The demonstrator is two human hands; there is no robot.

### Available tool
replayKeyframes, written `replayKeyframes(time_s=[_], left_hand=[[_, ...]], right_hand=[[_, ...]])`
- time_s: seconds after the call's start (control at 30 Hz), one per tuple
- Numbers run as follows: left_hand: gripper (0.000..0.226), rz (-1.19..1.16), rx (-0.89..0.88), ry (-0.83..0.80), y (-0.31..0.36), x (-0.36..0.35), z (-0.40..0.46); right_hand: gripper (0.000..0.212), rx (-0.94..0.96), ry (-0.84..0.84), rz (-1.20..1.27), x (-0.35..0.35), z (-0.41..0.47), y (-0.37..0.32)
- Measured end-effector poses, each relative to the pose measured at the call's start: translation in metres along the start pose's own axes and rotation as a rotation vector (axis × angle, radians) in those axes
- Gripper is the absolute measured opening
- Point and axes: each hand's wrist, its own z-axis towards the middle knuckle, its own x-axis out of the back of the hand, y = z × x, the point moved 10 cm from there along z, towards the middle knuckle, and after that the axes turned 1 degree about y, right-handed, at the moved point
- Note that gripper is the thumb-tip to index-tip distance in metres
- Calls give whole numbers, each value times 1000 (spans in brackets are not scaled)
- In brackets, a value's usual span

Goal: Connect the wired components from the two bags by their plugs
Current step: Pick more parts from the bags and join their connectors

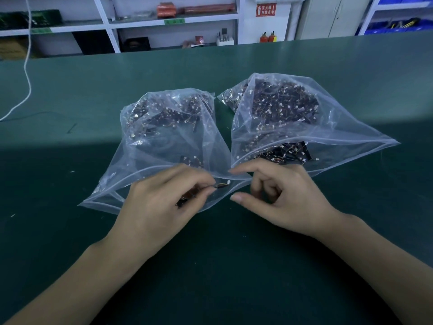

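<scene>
Two clear plastic bags lie side by side on the green table [70, 90], each full of small dark wired components with white plugs. The left bag [164, 127] opens toward me, and so does the right bag [304, 118]. My left hand [161, 207] sits over the left bag's mouth and pinches one wired component [220, 185], whose thin wires and white plug stick out to the right of my fingertips. My right hand [278, 195] hovers just in front of the right bag's mouth, index finger and thumb extended, other fingers curled, holding nothing.
A white cable [27, 73] hangs down and trails across the table's far left. Behind the table stand white shelves [112, 24] with boxes, two red extinguishers [268, 37] and blue bins [393, 26] at the far right.
</scene>
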Motion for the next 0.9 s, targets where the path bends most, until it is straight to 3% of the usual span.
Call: replayKeyframes(time_s=[0.07,0.23,0.9], left_hand=[[3,-34,-29,17,4,1,0],[5,-67,-70,66,11,3,-1],[6,-169,-28,32,9,-5,-2]], right_hand=[[34,-4,-7,31,-4,0,0],[6,26,44,79,-1,1,-2],[10,9,53,97,-3,2,-9]])
